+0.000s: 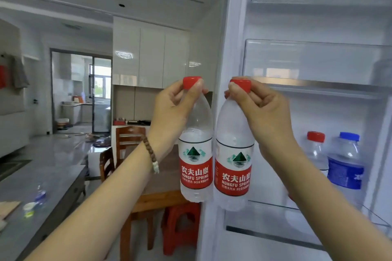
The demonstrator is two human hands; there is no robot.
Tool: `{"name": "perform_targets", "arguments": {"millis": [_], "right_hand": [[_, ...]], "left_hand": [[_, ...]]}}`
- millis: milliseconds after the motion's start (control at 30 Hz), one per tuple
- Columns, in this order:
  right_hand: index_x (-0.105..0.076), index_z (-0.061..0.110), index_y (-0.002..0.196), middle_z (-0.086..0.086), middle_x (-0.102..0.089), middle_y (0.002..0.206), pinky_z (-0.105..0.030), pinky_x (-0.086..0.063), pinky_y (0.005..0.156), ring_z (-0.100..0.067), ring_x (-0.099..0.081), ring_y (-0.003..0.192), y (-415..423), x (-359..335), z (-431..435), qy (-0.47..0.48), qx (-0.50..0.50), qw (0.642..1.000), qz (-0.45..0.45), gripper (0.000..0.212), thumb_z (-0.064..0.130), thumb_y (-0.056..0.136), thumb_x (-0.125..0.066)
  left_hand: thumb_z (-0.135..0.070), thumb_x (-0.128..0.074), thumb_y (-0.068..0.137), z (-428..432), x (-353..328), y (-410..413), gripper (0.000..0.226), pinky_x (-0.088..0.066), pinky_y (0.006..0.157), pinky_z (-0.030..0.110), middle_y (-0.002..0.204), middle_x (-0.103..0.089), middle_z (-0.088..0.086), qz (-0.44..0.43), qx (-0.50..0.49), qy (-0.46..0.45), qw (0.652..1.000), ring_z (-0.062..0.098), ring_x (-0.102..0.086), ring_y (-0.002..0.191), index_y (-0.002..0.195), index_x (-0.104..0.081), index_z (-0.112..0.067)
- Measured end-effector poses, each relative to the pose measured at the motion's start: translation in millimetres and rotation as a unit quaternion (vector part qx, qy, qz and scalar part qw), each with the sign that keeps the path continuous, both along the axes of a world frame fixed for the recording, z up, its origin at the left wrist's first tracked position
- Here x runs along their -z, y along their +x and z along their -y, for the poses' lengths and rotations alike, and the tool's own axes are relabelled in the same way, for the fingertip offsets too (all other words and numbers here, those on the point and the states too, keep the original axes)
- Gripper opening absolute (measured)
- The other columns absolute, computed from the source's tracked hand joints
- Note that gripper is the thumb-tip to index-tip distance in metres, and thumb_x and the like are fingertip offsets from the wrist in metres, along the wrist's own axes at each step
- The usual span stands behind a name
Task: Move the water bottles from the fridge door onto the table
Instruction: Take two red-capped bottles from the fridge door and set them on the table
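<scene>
My left hand [172, 104] grips one red-capped bottle [196, 154] by the neck and my right hand [262, 106] grips a second [233, 165], both hanging upright, side by side in the air. Two more bottles stand in the fridge door shelf [297, 210]: one red-capped [316, 148], one blue-capped [345, 161]. A fifth small bottle [40, 196] stands on the grey surface [53, 176] at left.

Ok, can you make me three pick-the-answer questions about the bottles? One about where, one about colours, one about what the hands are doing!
1. Where are the two bottles not being held?
A. fridge door shelf
B. floor
C. chair

2. What colour are the held bottles' caps?
A. blue
B. red
C. green

3. How are the held bottles carried?
A. lying flat
B. upside down
C. hanging upright by their necks

Answers:
1 A: a red-capped bottle and a blue-capped bottle stand in the door shelf.
2 B: both caps are red.
3 C: left hand and right hand pinch the left bottle and right bottle just under the caps.
</scene>
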State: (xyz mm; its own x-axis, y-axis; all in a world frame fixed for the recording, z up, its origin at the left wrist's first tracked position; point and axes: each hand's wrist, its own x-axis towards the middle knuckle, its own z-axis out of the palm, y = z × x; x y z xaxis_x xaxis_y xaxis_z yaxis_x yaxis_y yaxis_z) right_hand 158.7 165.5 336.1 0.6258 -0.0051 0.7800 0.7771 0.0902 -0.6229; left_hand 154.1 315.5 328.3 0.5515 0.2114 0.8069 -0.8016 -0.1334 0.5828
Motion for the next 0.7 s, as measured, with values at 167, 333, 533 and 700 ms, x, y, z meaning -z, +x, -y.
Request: {"name": "perform_targets", "arguments": {"millis": [167, 333, 533, 700], "right_hand": [[-0.069, 0.030, 0.091, 0.007, -0.075, 0.087, -0.004, -0.047, 0.067, 0.002, -0.069, 0.082, 14, 18, -78, 0.012, -0.040, 0.999, -0.024, 0.013, 0.028, 0.078, -0.070], [-0.070, 0.020, 0.099, 0.001, -0.075, 0.092, -0.008, -0.049, 0.070, -0.003, -0.070, 0.086, 44, 39, -169, 0.030, -0.057, 0.997, -0.052, 0.020, 0.023, 0.079, -0.071], [-0.067, 0.024, 0.098, 0.003, -0.074, 0.094, -0.007, -0.050, 0.068, -0.001, -0.069, 0.086, 97, 57, -261, 0.027, -0.079, 0.992, -0.095, 0.020, 0.020, 0.079, -0.071], [-0.067, 0.024, 0.098, 0.005, -0.073, 0.091, -0.006, -0.048, 0.066, 0.003, -0.069, 0.082, 161, 75, -312, 0.002, -0.090, 0.989, -0.119, 0.020, 0.020, 0.079, -0.071]], "left_hand": [[-0.034, -0.058, 0.084, -74, 16, 10, 0.008, -0.046, 0.077, 0.010, 0.081, -0.072, -0.015, -0.018, -0.022, 0.017, 0.999, -0.003, -0.065, 0.087, 0.091, -0.063, -0.033], [-0.035, -0.059, 0.082, -163, 37, 32, 0.014, -0.048, 0.084, 0.017, 0.088, -0.073, -0.011, -0.050, -0.027, 0.033, 0.998, -0.001, -0.065, 0.090, 0.095, -0.063, -0.031], [-0.036, -0.059, 0.079, -257, 60, 77, 0.021, -0.049, 0.078, 0.010, 0.085, -0.072, -0.012, -0.082, -0.033, 0.043, 0.995, -0.003, -0.065, 0.086, 0.097, -0.064, -0.026], [-0.040, -0.058, 0.077, -312, 83, 138, 0.032, -0.050, 0.086, 0.021, 0.094, -0.072, -0.006, -0.107, -0.048, 0.031, 0.993, 0.003, -0.066, 0.092, 0.103, -0.063, -0.022]]}}
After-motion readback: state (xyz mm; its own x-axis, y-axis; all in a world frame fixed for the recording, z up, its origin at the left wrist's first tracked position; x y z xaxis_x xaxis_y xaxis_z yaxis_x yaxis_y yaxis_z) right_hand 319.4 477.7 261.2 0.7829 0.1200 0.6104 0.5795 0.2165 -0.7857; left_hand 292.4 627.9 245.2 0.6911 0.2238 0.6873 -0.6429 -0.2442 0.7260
